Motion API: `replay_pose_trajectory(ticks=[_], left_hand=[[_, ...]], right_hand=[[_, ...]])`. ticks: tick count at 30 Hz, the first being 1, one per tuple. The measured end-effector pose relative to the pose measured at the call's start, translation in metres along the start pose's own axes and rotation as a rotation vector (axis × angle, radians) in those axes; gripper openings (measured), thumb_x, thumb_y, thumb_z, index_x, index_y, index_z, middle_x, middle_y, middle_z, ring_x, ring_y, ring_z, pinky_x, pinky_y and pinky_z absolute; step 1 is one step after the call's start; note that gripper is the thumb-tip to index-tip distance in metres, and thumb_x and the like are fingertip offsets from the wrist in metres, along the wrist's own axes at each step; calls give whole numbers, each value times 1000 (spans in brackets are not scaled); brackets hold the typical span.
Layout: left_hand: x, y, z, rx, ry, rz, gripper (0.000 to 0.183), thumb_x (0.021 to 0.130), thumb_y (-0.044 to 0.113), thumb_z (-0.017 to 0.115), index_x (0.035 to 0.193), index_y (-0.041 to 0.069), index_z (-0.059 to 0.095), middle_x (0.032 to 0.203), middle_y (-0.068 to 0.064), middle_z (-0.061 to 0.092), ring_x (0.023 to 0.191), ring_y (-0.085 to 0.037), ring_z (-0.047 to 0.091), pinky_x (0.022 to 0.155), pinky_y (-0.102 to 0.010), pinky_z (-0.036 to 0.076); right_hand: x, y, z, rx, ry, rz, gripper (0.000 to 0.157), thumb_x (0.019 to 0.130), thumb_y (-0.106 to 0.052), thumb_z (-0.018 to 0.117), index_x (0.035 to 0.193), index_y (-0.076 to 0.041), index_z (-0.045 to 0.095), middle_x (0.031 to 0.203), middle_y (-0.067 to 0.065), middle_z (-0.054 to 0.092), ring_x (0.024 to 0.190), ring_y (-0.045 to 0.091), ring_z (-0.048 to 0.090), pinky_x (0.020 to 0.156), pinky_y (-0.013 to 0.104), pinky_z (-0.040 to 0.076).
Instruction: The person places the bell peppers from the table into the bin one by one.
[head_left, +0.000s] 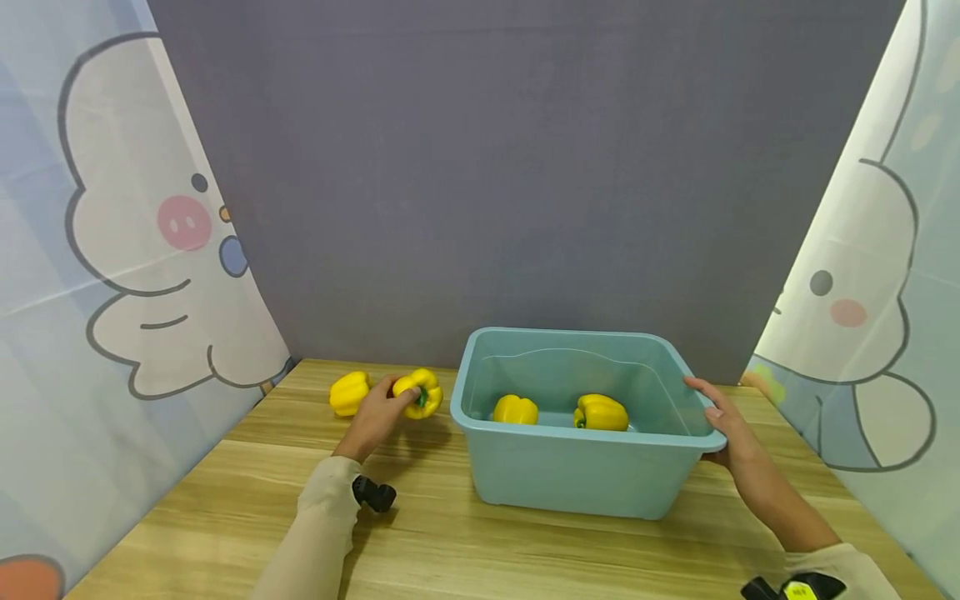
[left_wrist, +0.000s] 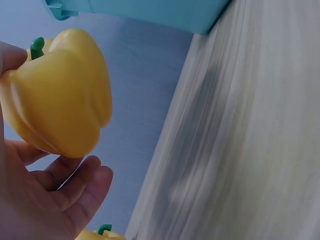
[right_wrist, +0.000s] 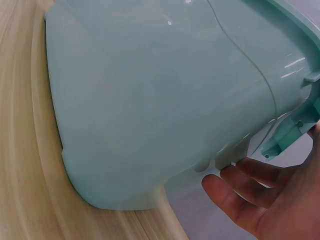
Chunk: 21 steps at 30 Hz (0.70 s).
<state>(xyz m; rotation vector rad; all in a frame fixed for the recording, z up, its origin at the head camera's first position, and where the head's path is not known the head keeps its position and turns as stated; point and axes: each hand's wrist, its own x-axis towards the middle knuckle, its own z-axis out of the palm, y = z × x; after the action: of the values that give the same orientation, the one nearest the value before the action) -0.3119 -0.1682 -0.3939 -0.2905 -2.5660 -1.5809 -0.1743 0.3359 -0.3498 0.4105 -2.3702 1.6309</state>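
Observation:
My left hand [head_left: 380, 416] pinches a yellow bell pepper [left_wrist: 65, 95] by thumb and fingers, its green stem near the thumb. In the left wrist view the pepper is up off the wooden table, its shadow lying below. A second yellow pepper [head_left: 349, 393] rests on the table just left of that hand. At the right end of a teal plastic bin [head_left: 577, 471], my right hand [head_left: 733, 433] grips the rim, fingers under the outer edge. Inside the bin lie two more peppers, one at the left [head_left: 516, 409] and one on its side near the middle [head_left: 602, 412].
The wooden table [head_left: 450, 550] carries the bin right of centre. A dark grey panel [head_left: 525, 167] rises behind it. Cartoon-printed cloth hangs along the left [head_left: 127, 250] and right [head_left: 862, 333] sides.

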Motion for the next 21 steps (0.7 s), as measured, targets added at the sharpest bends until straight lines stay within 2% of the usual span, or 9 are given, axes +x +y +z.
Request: replay_pose_trajectory(ticks=[4,11,21], left_hand=[[0,2,1,-22,-3,13,65,95,58,59,138,10,51,127,-11,58,108,-25,58,93,-41,47],[-1,3,1,-46,-1,35,62,97,56,58,136,9,53,125,-12,59,105,-25,58,91,-40,47],[-1,4,0,-50,5,28,65,96,59,58,138,10,52,126,-11,58,106,-25,58,93,-42,46]], right_hand=[[-3,-3,0,-12,-5,-8,50,109,-33,20,158,-27,23,151,15,21,108,8,53,75,41,51],[-2,-5,1,-14,-11,-14,50,109,-34,20,159,-26,21,152,24,19,108,8,52,74,42,51],[-4,-6,1,-28,-2,-14,50,110,-33,20,159,-25,21,151,20,21,107,7,52,75,39,52]])
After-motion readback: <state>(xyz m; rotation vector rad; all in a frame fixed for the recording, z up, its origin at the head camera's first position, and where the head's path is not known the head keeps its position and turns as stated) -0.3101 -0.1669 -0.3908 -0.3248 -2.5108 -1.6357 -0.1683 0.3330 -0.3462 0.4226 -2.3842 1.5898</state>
